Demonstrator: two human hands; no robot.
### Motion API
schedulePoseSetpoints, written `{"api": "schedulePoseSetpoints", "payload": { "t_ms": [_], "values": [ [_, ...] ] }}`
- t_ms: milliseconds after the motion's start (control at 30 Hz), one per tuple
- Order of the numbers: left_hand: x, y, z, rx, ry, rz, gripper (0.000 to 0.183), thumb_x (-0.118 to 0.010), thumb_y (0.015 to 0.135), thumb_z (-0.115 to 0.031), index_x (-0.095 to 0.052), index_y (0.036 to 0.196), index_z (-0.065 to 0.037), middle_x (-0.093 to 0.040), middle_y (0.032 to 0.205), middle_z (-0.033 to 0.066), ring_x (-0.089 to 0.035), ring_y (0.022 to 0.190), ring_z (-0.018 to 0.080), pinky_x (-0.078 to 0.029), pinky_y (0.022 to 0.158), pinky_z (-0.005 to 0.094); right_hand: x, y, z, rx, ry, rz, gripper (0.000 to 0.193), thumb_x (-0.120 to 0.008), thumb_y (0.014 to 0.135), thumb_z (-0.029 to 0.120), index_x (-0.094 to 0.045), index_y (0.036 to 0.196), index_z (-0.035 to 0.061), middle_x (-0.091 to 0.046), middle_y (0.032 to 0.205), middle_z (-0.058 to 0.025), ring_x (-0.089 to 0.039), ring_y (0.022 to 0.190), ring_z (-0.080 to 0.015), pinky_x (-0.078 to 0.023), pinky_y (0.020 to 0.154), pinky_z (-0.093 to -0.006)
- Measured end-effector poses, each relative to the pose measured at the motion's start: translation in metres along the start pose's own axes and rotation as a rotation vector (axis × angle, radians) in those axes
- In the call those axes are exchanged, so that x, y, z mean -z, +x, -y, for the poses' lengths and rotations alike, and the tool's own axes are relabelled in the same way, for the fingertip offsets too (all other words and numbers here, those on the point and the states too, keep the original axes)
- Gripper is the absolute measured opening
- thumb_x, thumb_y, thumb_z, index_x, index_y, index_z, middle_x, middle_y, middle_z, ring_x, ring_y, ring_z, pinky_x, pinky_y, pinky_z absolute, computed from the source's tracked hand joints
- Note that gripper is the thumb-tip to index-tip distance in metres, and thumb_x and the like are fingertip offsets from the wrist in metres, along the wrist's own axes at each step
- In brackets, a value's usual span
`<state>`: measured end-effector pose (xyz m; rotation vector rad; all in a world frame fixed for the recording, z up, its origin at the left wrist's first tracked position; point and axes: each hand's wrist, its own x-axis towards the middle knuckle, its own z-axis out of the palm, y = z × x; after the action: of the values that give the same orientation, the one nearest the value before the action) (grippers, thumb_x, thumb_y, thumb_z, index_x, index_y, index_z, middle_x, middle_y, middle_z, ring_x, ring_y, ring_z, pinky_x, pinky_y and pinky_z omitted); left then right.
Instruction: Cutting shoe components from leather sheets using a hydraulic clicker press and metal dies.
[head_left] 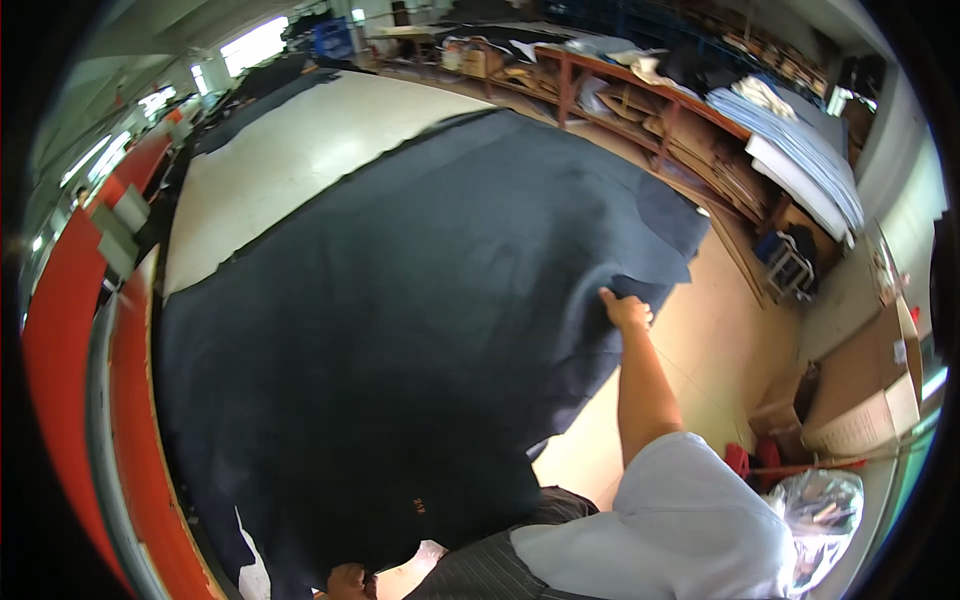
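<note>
A large black leather hide point(400, 290) with an uneven outline lies spread over a pale table top point(320, 130). At its right edge, my right hand point(628, 311) grips the hide, the thumb on top and the other fingers curled round the border. A raised fold runs through the leather beside that hand. Down at the lower edge of the picture, my left hand point(350, 581) is closed on the near edge of the hide, partly cut off by the frame. Small orange markings point(419, 506) show on the leather near it.
Red panels point(60, 300) line the left side of the table. A wooden shelf rack point(565, 85) with stacked sheets and folded cloth point(790, 130) stands at the back right. Cardboard boxes point(865, 385) and a clear plastic bag point(825, 515) sit on my right.
</note>
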<state>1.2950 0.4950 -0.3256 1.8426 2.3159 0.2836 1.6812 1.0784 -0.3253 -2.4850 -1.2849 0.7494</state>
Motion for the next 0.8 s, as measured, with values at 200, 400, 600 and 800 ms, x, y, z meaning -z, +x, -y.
{"api": "schedulePoseSetpoints", "payload": {
  "t_ms": [200,400,600,800],
  "values": [
    [0.016,0.037,-0.031,0.226,-0.245,0.164,0.017,-0.059,0.087,-0.019,-0.058,0.083,-0.003,-0.067,0.083,0.0164,-0.065,0.078,0.0359,-0.052,0.065,0.0424,0.034,0.141,-0.057,0.163,0.669,0.244,0.072,-0.069,0.077,0.054,-0.058,0.122,-0.0010,-0.060,0.118,-0.0169,-0.058,0.102,-0.0278,-0.048,0.083,-0.0402],
    [0.003,0.061,-0.095,0.338,-0.690,0.075,0.027,-0.066,0.085,-0.031,-0.057,0.092,-0.006,-0.065,0.078,0.0187,-0.065,0.077,0.0362,-0.050,0.063,0.0398,0.024,0.174,-0.034,-0.028,0.803,0.432,0.042,-0.064,0.074,0.008,-0.059,0.115,0.0000,-0.062,0.109,-0.0172,-0.060,0.096,-0.0314,-0.050,0.086,-0.0459],
    [-0.003,0.175,-0.145,-0.021,-0.931,0.404,0.022,-0.067,0.085,-0.022,-0.057,0.094,-0.004,-0.063,0.078,0.0146,-0.064,0.071,0.0265,-0.047,0.063,0.0345,0.136,0.307,-0.118,0.213,1.167,0.386,0.049,-0.054,0.079,0.018,-0.055,0.124,-0.0025,-0.059,0.118,-0.0181,-0.059,0.106,-0.0329,-0.048,0.093,-0.0428],
    [0.011,0.199,-0.154,-0.284,-1.129,0.479,0.015,-0.063,0.086,-0.013,-0.053,0.088,-0.002,-0.056,0.071,0.0052,-0.054,0.068,0.0116,-0.043,0.063,0.0305,0.118,0.364,-0.120,0.290,1.057,0.305,0.047,-0.056,0.084,0.025,-0.056,0.126,0.0046,-0.059,0.120,-0.0147,-0.059,0.107,-0.0293,-0.048,0.092,-0.0400]
  ]
}}
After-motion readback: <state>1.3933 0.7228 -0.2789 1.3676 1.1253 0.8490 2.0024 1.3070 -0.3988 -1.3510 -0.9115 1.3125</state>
